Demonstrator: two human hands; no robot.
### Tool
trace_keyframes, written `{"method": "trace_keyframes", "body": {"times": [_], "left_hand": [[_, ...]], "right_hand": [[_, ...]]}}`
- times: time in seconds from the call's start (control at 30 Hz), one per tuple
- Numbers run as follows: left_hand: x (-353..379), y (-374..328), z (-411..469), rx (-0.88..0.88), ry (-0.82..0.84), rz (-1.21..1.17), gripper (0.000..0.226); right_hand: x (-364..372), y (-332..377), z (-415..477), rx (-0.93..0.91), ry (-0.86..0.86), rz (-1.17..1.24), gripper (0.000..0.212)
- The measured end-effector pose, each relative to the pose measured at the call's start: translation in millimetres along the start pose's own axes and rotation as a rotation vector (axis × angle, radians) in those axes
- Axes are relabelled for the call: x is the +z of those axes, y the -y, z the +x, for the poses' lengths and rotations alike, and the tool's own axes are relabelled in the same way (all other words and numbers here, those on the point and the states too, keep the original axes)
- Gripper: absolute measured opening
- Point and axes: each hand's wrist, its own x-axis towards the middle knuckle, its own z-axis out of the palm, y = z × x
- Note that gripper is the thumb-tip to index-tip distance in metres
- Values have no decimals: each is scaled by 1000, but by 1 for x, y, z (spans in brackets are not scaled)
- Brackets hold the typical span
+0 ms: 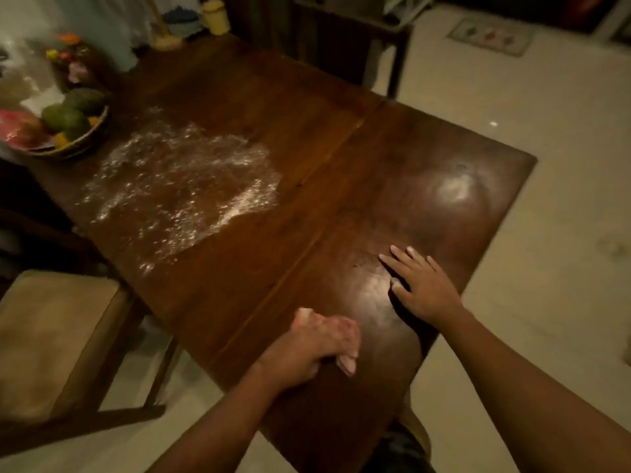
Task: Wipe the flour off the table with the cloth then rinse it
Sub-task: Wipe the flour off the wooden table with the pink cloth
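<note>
Now, at the near left stands a cushioned chair [58,336], and beyond it a basket of fruit [68,128] sits at the far left of the dark wooden worktop [341,158]. Just right of the basket, the flour [177,186] lies scattered in a broad white patch. Toward the near middle, your left hand [314,346] is clenched around the pale cloth [347,363], bunched against the wood, well apart from the flour. To its right, your right hand [420,285] lies flat, fingers straight, palm down on the worktop.
</note>
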Motion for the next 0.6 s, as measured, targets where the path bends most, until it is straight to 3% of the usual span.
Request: {"method": "trace_keyframes", "body": {"times": [0.07, 0.13, 0.2, 0.27, 0.33, 0.43, 0.5, 0.6], "left_hand": [[-10, 8, 19, -88, -238, -135, 52], [-7, 15, 51, -385, -477, -64, 48], [6, 16, 87, -584, -531, 23, 49], [22, 6, 119, -503, -422, 131, 46], [37, -9, 131, -239, -258, 199, 44], [37, -15, 101, 5, -31, 106, 50], [25, -6, 67, 28, 41, 54, 56], [3, 19, 13, -77, -40, -46, 48]], "right_hand": [[6, -9, -28, 84, -53, 65, 56], [15, -5, -50, 136, -113, 146, 57], [22, 4, -62, 162, -170, 212, 60], [27, 7, -64, 167, -218, 275, 63], [30, 4, -63, 174, -251, 330, 65], [35, -3, -57, 167, -321, 375, 61], [36, -3, -57, 183, -373, 401, 59], [33, 12, -59, 242, -433, 324, 59]]}}
